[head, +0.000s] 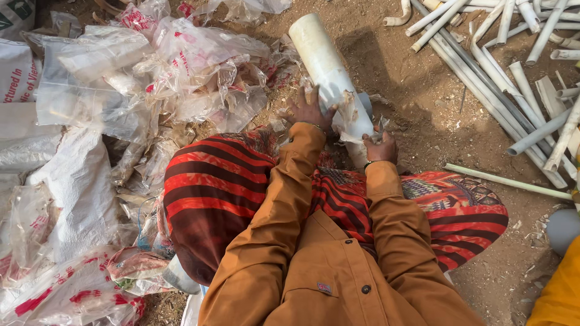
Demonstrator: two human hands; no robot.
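A thick white plastic pipe (pixel 326 66) lies on the dirt, its near end resting between my knees. Torn scraps of clear film cling to its lower part. My left hand (pixel 310 108) rests on the pipe's left side with fingers spread over it. My right hand (pixel 380 146) is closed on a scrap of the film (pixel 349 115) at the pipe's right side. Both arms wear brown-orange sleeves, and my lap is covered by red and black striped cloth (pixel 211 193).
A heap of crumpled clear plastic bags (pixel 151 78) with red print fills the left. White woven sacks (pixel 72 181) lie at the far left. Several thin white and grey pipes (pixel 513 78) are scattered on the dirt at top right. A yellow cloth (pixel 562 290) shows at bottom right.
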